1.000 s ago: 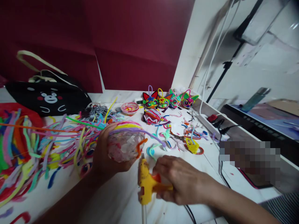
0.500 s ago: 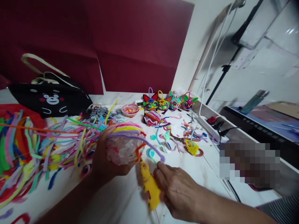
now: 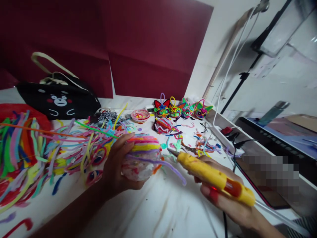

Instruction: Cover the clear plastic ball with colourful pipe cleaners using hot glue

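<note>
My left hand [image 3: 115,165] is wrapped around a rounded, whitish translucent form [image 3: 140,170], its upper part banded with pink, orange, yellow and purple pipe cleaners. From its side a loose purple pipe cleaner [image 3: 170,165] sticks out to the right, with a short orange piece [image 3: 158,168] behind it. My right hand [image 3: 230,205] grips a yellow hot glue gun [image 3: 205,168], whose nozzle points left towards the form without touching it. A clear glue stick [image 3: 277,219] juts from the gun's back end, and a red light glows near my fingers.
Loose pipe cleaners [image 3: 66,145] cover the left side, near a black bag [image 3: 59,102]. At the back stand several colourful eared heads [image 3: 175,110], a small bowl [image 3: 140,115] and a striped piece [image 3: 163,125]. A phone [image 3: 262,185] and a power strip [image 3: 229,135] lie right.
My right hand has left the purple pipe cleaner's end and swung the glue gun up and right, away from the form. The form appears slightly further right in view.
</note>
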`<state>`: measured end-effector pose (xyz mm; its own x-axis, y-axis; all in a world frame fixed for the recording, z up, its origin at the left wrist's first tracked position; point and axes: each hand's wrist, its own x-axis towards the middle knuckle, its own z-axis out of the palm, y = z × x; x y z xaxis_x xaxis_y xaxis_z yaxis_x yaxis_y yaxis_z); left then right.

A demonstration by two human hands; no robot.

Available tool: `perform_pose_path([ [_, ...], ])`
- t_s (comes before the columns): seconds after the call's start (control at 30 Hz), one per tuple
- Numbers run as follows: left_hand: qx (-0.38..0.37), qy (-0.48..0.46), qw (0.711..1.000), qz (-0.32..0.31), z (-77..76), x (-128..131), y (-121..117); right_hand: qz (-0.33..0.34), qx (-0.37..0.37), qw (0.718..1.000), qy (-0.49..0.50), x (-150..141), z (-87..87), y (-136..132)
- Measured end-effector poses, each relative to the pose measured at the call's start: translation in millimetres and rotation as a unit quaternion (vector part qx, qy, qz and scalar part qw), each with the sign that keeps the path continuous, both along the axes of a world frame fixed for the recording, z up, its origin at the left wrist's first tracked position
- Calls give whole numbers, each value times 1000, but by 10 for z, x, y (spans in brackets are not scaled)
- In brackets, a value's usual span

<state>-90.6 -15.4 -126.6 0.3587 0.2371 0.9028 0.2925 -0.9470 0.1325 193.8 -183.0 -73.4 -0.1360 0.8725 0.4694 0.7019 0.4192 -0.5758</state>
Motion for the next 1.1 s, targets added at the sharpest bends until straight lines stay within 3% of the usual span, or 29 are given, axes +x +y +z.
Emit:
perform_pose_path([
  [0.1,31,27,999,-28,-10,-16,6,95,22,994,49,-108,41,29],
  [0.2,29,43,998,-40,-20,-14,-14,136,6,988,74,-169,22,61],
  [0.33,6,33,998,-47,-32,17,-59,139,0,988,68,-196,-15,78],
  [0.57,5,33,998,-46,-28,32,-93,122,56,990,32,-284,28,101],
  [0.73,9,59,998,-29,-22,36,-127,150,71,986,21,-273,11,122],
  [1.1,29,92,995,-31,-44,25,-103,138,39,989,-22,-302,-22,93],
])
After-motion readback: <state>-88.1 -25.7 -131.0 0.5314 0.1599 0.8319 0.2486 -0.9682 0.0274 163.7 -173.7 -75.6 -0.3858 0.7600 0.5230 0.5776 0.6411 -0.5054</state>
